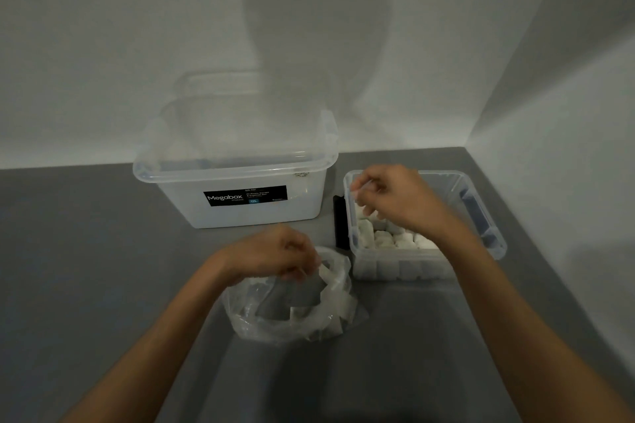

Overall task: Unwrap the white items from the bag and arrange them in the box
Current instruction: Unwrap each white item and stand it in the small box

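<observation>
Head view, one entry per thing.

- Bag (292,316): clear, thin plastic, lying crumpled at lower centre on the grey table (103,268), mouth gaping upward. White pieces are showing through its right side.
- Left hand (275,254): hovering over the bag's mouth, fingers curled, pinching the bag's upper edge. It is blurred, so whether a wrapper is caught in the pinch too cannot be told.
- Box (481,192): small, clear and open, sitting at centre right, just right of the bag.
- White items (388,239): standing packed in rows along the box's near side, its far part showing bare.
- Right hand (388,196): hanging over the box's upper left corner, fingers curled narrow, pinching a pale piece (360,187) too blurred to identify.
- Large lidded tub (233,192): standing upper centre, with a black-labelled front.
- Black bar (340,223): lying between the tub and the box.

Handling, as judged: the items are looking light, small and soft-edged, likely crushable. Their film is probably slippery. Pinching each one at its sides should be suiting best.
</observation>
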A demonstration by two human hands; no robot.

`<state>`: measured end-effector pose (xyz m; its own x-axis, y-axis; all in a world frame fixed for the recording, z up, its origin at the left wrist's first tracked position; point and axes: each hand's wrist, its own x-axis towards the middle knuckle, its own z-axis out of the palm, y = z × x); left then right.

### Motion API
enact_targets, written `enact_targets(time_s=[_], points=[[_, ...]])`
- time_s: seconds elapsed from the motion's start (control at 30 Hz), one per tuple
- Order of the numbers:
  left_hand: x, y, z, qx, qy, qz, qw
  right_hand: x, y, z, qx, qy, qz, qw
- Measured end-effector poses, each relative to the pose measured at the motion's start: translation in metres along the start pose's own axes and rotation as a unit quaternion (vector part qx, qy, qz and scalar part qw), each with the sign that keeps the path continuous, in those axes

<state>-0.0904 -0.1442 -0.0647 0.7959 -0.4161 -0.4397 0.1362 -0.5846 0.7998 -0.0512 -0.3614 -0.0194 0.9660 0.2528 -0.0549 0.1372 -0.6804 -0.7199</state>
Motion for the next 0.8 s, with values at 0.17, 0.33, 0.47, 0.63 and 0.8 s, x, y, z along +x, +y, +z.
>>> enact_targets(time_s=[0.17,0.33,0.47,0.63,0.8], points=[[0.007,-0.032,0.025,0.153,-0.041,-0.040,0.987,-0.036,-0.012,0.038,-0.048,-0.063,-0.067,0.995],[0.032,-0.061,0.059,0.185,0.101,0.022,0.977,-0.049,-0.003,0.067,-0.158,-0.029,-0.090,0.983],[0.044,-0.063,0.072,0.201,0.169,0.040,0.964,-0.052,-0.004,0.078,-0.227,-0.059,-0.091,0.968],[0.045,-0.059,0.073,0.261,0.212,0.044,0.941,-0.055,0.008,0.090,-0.260,-0.061,-0.093,0.959],[0.032,-0.062,0.061,0.265,0.203,0.069,0.940,-0.053,0.011,0.091,-0.258,-0.060,-0.083,0.961]])
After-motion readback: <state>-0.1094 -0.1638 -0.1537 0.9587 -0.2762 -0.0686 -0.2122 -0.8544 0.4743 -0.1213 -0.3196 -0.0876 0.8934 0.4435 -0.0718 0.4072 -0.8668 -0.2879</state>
